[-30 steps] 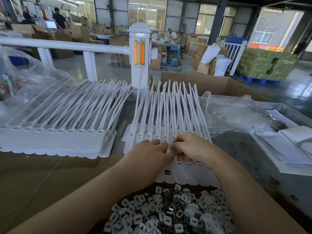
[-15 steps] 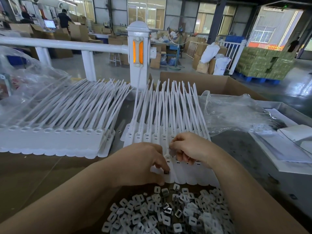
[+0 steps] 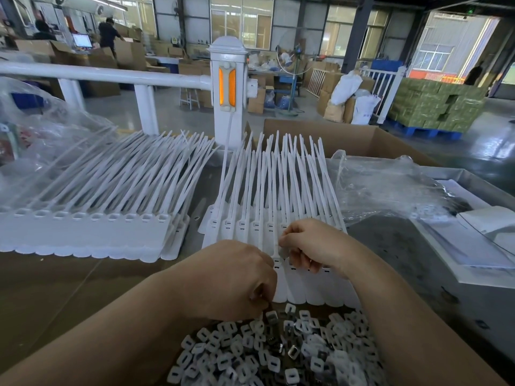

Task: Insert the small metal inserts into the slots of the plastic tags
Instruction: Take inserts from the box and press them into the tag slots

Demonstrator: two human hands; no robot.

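Task mid-run. Centre row of tags (image 3: 245, 227): the slots in view show dark fill, prob. already loaded. Left stack (image 3: 83, 232) slots look open, likely not done.

Left hand (image 3: 234, 277) curled at the edge of the insert pile (image 3: 278, 349), holding what, can't tell. Right hand (image 3: 309, 243) pinches one tag strap (image 3: 276, 238). Lots of inserts left.

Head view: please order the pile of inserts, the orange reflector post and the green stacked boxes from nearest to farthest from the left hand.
1. Pile of inserts, just below the left hand.
2. Orange reflector post, beyond the tags.
3. Green stacked boxes, far right.
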